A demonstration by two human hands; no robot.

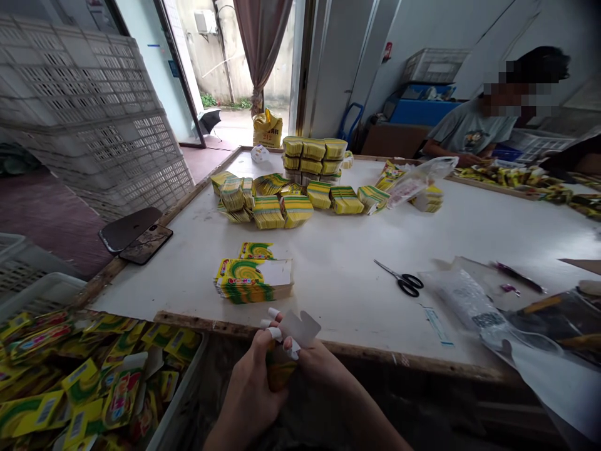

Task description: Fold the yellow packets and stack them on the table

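Note:
My left hand (253,382) and my right hand (312,360) meet at the near edge of the table, both closed on one small yellow box (280,371). Its pale end flap (300,329) stands up between the fingers. White coverings wrap several fingertips. Just beyond my hands lies a stack of flat yellow and green cartons (253,282), with another flat carton (256,250) behind it. To my lower left, a white crate (181,391) holds many yellow boxes (84,382), some with flaps up. My hands cover much of the box.
Bundled cartons (282,212) and a stacked block (313,156) stand farther back. Black scissors (408,284), plastic bags (462,300) and a strip lie right. Two phones (146,243) rest at the left edge. Tall white crates (89,113) rise left. A person (474,131) sits far right.

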